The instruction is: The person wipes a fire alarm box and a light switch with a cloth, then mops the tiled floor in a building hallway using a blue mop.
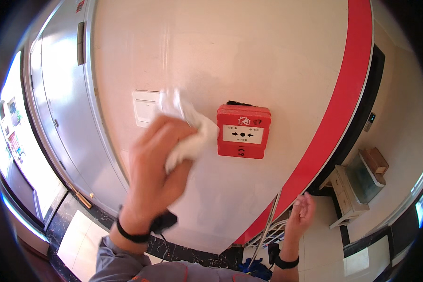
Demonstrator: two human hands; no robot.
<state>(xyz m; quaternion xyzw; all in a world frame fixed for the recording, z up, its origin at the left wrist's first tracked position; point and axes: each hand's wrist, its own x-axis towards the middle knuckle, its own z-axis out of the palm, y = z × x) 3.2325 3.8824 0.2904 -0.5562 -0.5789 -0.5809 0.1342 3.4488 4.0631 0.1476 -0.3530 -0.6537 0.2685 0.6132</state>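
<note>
My left hand (pixel 155 158), blurred, pinches a crumpled white cloth (pixel 194 137) in front of the pale wall panel (pixel 253 63). The cloth partly covers a white wall switch (pixel 146 109); whether it touches the switch is unclear. Right of the cloth, a red fire alarm call point (pixel 243 151) is mounted on the panel, with a dark gap or mark along its top. Lower right, my right hand (pixel 301 213) is raised with loosely bent fingers and nothing visible in it. A thin metal pole (pixel 268 225) slants just left of that hand. Black bands circle both wrists.
A grey metal door (pixel 65 98) stands left, beside a bright opening. A red stripe (pixel 333 105) edges the panel on the right. Beyond it stands a pale cabinet (pixel 345 197) bearing a glass tank (pixel 363 179). A white metal rack (pixel 268 234) and blue material (pixel 257 269) are low down.
</note>
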